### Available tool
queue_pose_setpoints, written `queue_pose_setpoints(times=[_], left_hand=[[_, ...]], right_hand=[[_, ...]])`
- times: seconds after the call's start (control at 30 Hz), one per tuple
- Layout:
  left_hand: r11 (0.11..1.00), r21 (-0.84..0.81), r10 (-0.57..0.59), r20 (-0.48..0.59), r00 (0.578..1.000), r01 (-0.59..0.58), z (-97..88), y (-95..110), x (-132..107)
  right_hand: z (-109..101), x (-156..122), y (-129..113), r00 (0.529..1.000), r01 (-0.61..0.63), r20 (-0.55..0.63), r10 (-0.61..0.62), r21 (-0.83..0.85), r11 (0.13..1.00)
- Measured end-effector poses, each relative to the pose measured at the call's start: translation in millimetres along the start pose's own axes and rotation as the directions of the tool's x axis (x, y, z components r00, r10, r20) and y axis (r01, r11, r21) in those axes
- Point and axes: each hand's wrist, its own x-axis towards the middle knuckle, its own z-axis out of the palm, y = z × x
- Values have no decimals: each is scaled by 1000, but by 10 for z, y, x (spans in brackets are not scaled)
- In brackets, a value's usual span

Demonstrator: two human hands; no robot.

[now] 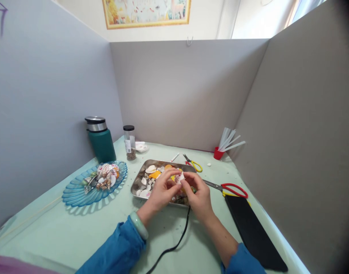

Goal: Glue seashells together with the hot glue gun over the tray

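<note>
My left hand (pixel 163 190) and my right hand (pixel 199 192) meet over the near edge of a metal tray (pixel 136 182) filled with several seashells. Both pinch a small white and pink shell (pixel 180 177) between their fingertips. Something green (pixel 193 189) shows under my right hand's fingers; what it is stays hidden. A black cable (pixel 180 239) runs from under the hands toward me across the pale green table. A pale bangle sits on my left wrist, and both sleeves are blue.
A blue glass dish (pixel 74 192) with shells lies left. Behind it stand a green flask (pixel 100 140) and a small jar (pixel 130 142). Yellow scissors (pixel 195 164), red scissors (pixel 231 188), a red cup of sticks (pixel 220 152) and a black slab (pixel 253 232) lie right. Grey partitions enclose the table.
</note>
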Motion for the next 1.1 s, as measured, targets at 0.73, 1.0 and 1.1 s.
queue_pose_setpoints(times=[0.73,1.0,1.1], left_hand=[[970,-159,-198,-62,978,186,-22,78,36],[975,-120,-195,-49,980,188,-10,87,34],[976,-119,-187,-48,981,180,-6,104,31]], right_hand=[[-14,4,18,998,-52,20,52,-20,998],[-30,13,-13,998,-14,60,16,-34,999],[-25,10,-4,998,-23,58,25,-35,999]])
